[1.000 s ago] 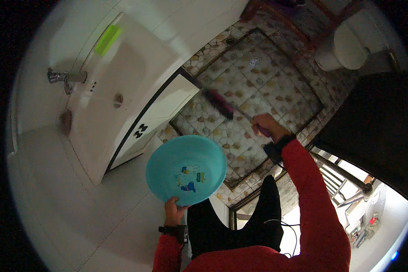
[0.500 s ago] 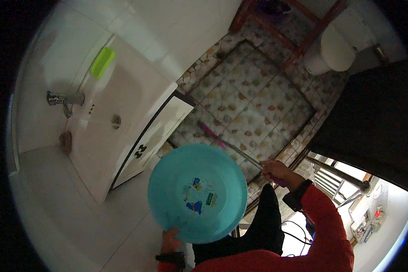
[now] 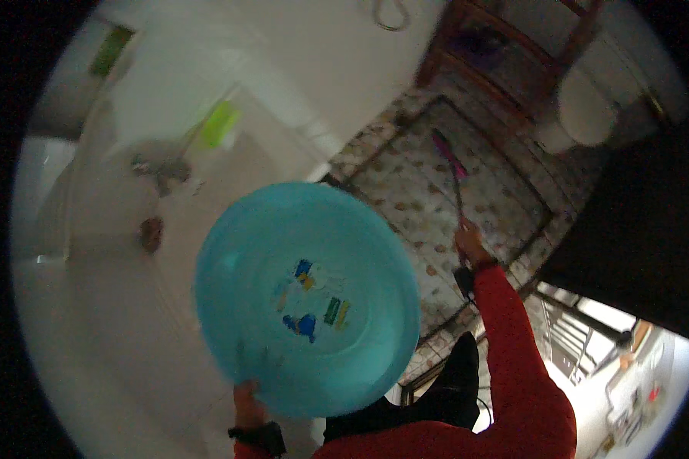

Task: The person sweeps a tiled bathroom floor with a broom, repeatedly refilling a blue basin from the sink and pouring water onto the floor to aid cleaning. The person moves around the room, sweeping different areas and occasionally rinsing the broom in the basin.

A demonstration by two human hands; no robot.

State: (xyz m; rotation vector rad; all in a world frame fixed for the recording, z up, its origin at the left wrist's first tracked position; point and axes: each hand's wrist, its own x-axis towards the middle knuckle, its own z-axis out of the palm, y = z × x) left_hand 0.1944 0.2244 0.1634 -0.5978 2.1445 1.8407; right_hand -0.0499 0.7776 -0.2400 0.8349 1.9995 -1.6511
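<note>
A large round turquoise plastic basin (image 3: 245, 252), with cartoon pictures on its bottom, is tilted up in front of me. My left hand (image 3: 249, 405) is closed on its lower left rim; fingers show faintly through the wall. Stretched forward over the tiled floor, my right hand (image 3: 473, 243) is closed round the near end of a thin stick (image 3: 458, 191) with a magenta far part. Blur hides what kind of tool the stick is. The basin covers part of the sink cabinet.
Left of the basin stand a white sink (image 3: 207, 180), a lime-green dish (image 3: 220, 125) and a blurred tap (image 3: 161, 170). A wooden rack (image 3: 486, 84) and a white toilet (image 3: 586, 115) are at the far right. A dark door panel (image 3: 628, 222) stands at right.
My right hand has moved forward, swinging the stick's magenta end away from me. The basin has shifted left and slightly up in view, still in my left hand. The view has turned.
</note>
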